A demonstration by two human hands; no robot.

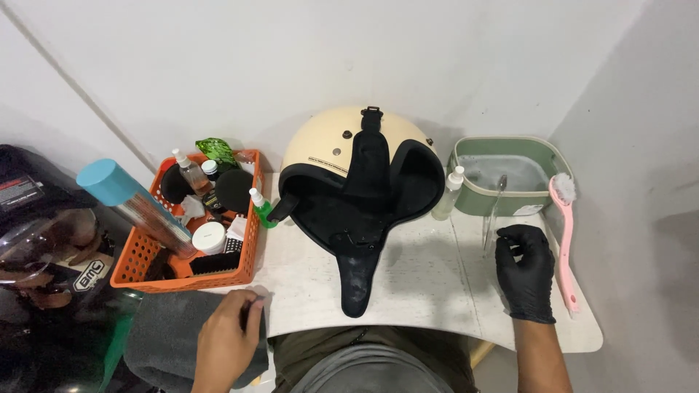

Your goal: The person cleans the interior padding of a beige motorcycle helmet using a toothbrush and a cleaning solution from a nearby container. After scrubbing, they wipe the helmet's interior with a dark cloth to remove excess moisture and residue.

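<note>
Two hands are seen at the lower edge of the frame: the bare left hand (227, 336), at lower left, is pinched shut on a grey cloth (166, 336), while the black-gloved right hand (526, 268), at lower right, is loosely curled, apparently holding nothing, and rests on the white table (429, 291) just beside a clear slender tool (492, 218) and a pink brush (565, 240). Between them, at centre frame, a cream helmet (328, 142) is laid upside down with its black lining (358, 218) exposed. Cleaning would best be done with the helmet steadied by one hand; an orange basket (247, 251) of bottles and a green tub (466, 191) are kept at upper left and upper right.
</note>
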